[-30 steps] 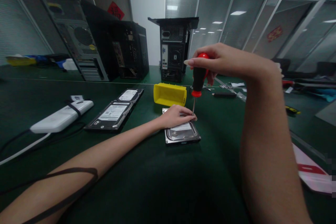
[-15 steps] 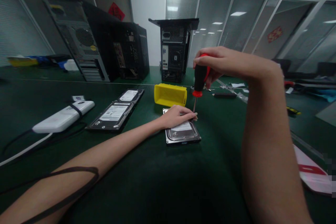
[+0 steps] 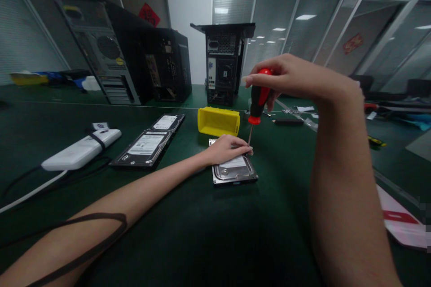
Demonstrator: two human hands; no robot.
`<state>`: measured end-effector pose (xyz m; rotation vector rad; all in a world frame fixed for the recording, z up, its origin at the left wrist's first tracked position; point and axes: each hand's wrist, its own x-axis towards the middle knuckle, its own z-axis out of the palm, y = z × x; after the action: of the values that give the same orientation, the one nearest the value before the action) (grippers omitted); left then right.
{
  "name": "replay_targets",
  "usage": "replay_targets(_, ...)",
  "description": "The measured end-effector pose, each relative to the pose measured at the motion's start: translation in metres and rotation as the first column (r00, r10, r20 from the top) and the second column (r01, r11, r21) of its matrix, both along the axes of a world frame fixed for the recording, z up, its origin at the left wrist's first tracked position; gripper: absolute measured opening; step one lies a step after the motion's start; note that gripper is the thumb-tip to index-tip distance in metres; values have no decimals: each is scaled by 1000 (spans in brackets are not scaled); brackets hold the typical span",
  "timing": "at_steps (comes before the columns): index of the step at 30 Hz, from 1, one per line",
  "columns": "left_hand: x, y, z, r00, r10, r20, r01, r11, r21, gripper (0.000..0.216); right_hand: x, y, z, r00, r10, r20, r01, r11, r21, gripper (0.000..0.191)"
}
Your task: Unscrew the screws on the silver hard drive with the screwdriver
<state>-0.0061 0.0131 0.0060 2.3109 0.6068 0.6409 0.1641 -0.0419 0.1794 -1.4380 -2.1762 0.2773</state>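
Note:
A silver hard drive [image 3: 234, 172] lies label side up on the green table, partly covered by my left hand [image 3: 227, 149]. That hand is laid across the drive and holds it down, its fingertips near the far right edge. My right hand [image 3: 274, 76] is closed around the black and red handle of a screwdriver [image 3: 258, 101], with one digit stretched out past the handle. The screwdriver stands almost upright, leaning slightly right at the top. Its tip reaches the drive's far right corner beside my left fingertips; the exact contact point is hidden.
A yellow bin [image 3: 218, 122] stands just behind the drive. Two more hard drives [image 3: 148, 142] and a white power bank [image 3: 82, 149] with cables lie left. Computer towers [image 3: 224, 63] stand at the back. A dark bar [image 3: 288, 122] and small parts lie right.
The screwdriver handle has turned and its top has tilted slightly right. My right fingers have shifted on the handle, one now stretched further left. My left hand and the drive stay in place.

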Motion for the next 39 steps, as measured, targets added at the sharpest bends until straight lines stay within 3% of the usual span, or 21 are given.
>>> replay_targets(8, 0, 0, 0, 1000, -6, -5, 6, 1000, 11, 24, -4, 3, -3, 988, -130, 79, 119, 984, 132, 42)
replay_targets(13, 1, 0, -2, 1000, -2, 9, 2, 1000, 5, 23, -3, 5, -4, 988, -147, 36, 145, 987, 65, 45)
replay_targets(17, 1, 1, -2, 1000, -12, 17, 12, 1000, 4, 24, -2, 5, -4, 994, -107, -6, 107, 994, 30, 44)
replay_targets(23, 0, 1, -2, 1000, 0, 13, 0, 1000, -2, 23, -3, 4, -2, 997, -76, -27, 75, 997, -31, 26)
replay_targets(29, -1, 0, -2, 1000, 2, 13, -2, 1000, -8, 23, 0, 3, -2, 999, 12, -42, -13, 1000, -20, 29)
replay_targets(33, 0, 0, -2, 1000, -6, 21, 7, 1000, -27, 24, 1, 4, -3, 999, 11, -32, -11, 1000, 13, 42)
replay_targets(39, 1, 1, -3, 1000, -5, 15, 6, 999, -43, 23, 2, 5, -2, 998, 54, -18, -54, 998, -34, 29)
